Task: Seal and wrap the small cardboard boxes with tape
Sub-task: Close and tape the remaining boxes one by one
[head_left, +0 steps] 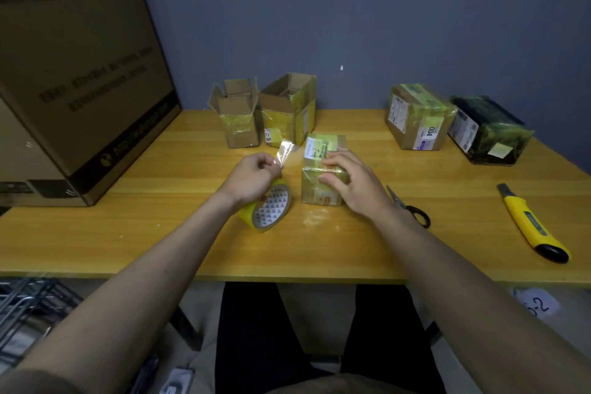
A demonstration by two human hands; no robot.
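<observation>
Head view: sealing step. Left hand (pixel 256 174) pinches a tape strip (pixel 285 152) above the roll (pixel 267 208); right hand (pixel 348 184), fingers spread, presses the box (pixel 319 176) mid-worktop (pixel 160 233). Next, I judge: lay strip over the seam.

The table (pixel 160 227) is yellow wood with stripes. The tape roll (pixel 267 206) is yellow, with grey triangles inside. At 3 o'clock, the knife (pixel 532 227) is yellow and black. The wall (pixel 351 9) is grey-blue.
</observation>
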